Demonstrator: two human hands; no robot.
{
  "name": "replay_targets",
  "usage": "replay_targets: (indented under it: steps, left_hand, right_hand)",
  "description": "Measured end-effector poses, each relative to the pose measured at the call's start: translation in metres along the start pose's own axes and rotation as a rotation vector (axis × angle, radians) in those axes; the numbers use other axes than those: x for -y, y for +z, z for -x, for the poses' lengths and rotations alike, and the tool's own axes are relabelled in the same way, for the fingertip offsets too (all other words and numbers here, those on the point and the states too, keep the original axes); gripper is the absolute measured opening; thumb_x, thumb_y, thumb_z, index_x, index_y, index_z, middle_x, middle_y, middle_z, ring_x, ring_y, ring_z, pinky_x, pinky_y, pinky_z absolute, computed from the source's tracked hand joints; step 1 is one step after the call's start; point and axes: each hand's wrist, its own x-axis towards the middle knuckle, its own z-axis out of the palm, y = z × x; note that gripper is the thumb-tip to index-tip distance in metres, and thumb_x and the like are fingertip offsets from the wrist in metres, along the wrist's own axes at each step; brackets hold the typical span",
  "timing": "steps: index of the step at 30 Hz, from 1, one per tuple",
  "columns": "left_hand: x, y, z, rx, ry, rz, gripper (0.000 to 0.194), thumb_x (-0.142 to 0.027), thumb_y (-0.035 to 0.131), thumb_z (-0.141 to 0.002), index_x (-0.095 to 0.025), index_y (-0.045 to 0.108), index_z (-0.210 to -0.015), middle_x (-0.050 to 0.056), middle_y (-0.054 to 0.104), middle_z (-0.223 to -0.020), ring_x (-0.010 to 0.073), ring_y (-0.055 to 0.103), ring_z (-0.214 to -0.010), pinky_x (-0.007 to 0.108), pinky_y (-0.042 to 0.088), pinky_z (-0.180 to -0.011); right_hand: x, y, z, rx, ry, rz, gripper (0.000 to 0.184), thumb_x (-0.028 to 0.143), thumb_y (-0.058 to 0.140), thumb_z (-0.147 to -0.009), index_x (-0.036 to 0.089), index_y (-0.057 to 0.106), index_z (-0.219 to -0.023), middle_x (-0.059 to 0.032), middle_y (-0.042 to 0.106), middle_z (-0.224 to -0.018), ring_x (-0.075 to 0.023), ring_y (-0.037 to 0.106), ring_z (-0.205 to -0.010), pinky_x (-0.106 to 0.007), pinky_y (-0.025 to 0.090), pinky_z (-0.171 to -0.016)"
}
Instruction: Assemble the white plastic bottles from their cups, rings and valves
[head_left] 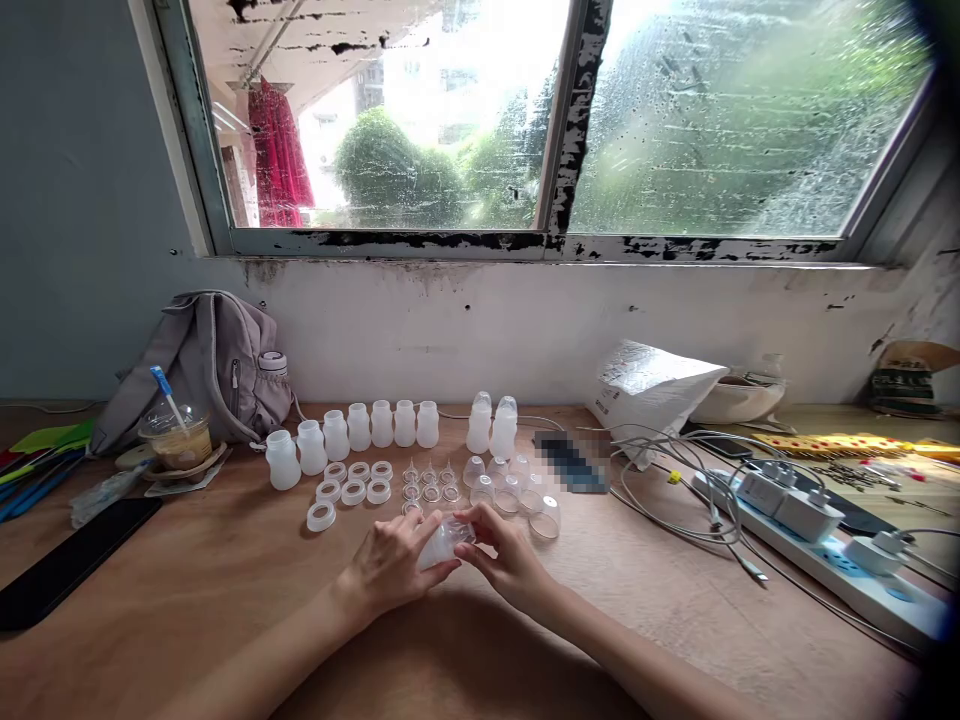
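Observation:
My left hand (394, 560) is wrapped round the body of a translucent baby bottle (436, 543), which lies tilted above the table's front part. With fingers and thumb, my right hand (510, 560) grips the clear cap at the bottle's right end. Whether the cap is fully seated cannot be made out. Beyond my hands are white collar rings (354, 492), clear nipples (429, 478) and loose clear dome caps (544, 520). Open white bottle bodies (381, 425) form a row behind them, and two capped bottles (503, 428) stand upright to the right.
A grey backpack (217, 365) and an iced drink cup (178, 440) are at the left, near a black slab-like object (75, 560). On the right lie tangled cables (660, 490), a power strip (817, 550) and a white package (652, 390). A window wall bounds the back.

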Motion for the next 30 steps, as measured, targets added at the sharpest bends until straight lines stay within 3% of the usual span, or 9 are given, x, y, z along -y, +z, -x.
replay_targets:
  steps: [9,15,17,22,26,30]
  left_hand:
    - [-0.005,-0.008,-0.004,0.030,-0.102,0.165,0.056,-0.061,0.045,-0.074,-0.020,0.043,-0.112,0.006,0.063,-0.095,0.0214,0.063,-0.079,0.029,0.049,-0.062]
    - [-0.005,-0.018,-0.007,0.142,-0.226,0.335,0.062,-0.066,0.051,-0.065,-0.024,0.042,-0.109,0.002,0.064,-0.093,0.0228,0.063,-0.079,0.032,0.048,-0.065]
    - [-0.001,-0.019,-0.006,0.145,-0.249,0.384,0.059,-0.065,0.052,-0.065,-0.025,0.043,-0.108,0.002,0.063,-0.091,0.0214,0.062,-0.078,0.032,0.047,-0.067]
    - [0.010,-0.014,-0.003,0.108,-0.272,0.450,0.054,-0.058,0.057,-0.066,-0.023,0.043,-0.105,0.002,0.061,-0.088,0.0192,0.059,-0.075,0.030,0.046,-0.067]
    - [0.012,-0.013,-0.002,0.111,-0.275,0.460,0.048,-0.047,0.059,-0.068,-0.024,0.041,-0.105,0.001,0.058,-0.088,0.0179,0.058,-0.074,0.030,0.045,-0.066]
    - [0.010,-0.013,-0.002,0.139,-0.288,0.437,0.041,-0.043,0.058,-0.069,-0.024,0.043,-0.102,0.000,0.058,-0.085,0.0178,0.057,-0.073,0.029,0.045,-0.065]
  right_hand:
    - [0.004,-0.008,-0.004,0.022,-0.018,0.058,0.020,0.031,0.053,-0.081,0.019,0.049,-0.097,-0.0041,0.060,-0.083,-0.0136,0.056,-0.069,-0.027,0.047,-0.063]
    - [0.016,-0.018,-0.006,0.096,-0.152,0.112,0.020,0.026,0.052,-0.082,0.020,0.048,-0.100,-0.0098,0.059,-0.107,-0.0199,0.055,-0.098,-0.033,0.046,-0.081]
    - [0.016,-0.026,-0.008,0.085,-0.165,0.143,0.020,0.029,0.052,-0.082,0.020,0.048,-0.099,-0.0105,0.059,-0.107,-0.0202,0.056,-0.097,-0.033,0.046,-0.080]
    - [0.007,-0.058,-0.019,-0.102,-0.024,0.371,0.029,0.032,0.055,-0.078,0.021,0.047,-0.104,-0.0074,0.061,-0.099,-0.0186,0.059,-0.084,-0.033,0.047,-0.072]
    - [0.000,-0.076,-0.022,0.010,0.050,0.697,0.022,0.028,0.063,-0.072,0.021,0.054,-0.091,-0.0055,0.063,-0.096,-0.0232,0.054,-0.093,-0.037,0.041,-0.078]
    - [-0.008,-0.078,-0.018,0.146,0.184,0.880,0.018,0.020,0.065,-0.068,0.021,0.057,-0.084,-0.0058,0.064,-0.093,-0.0254,0.052,-0.096,-0.038,0.037,-0.078]
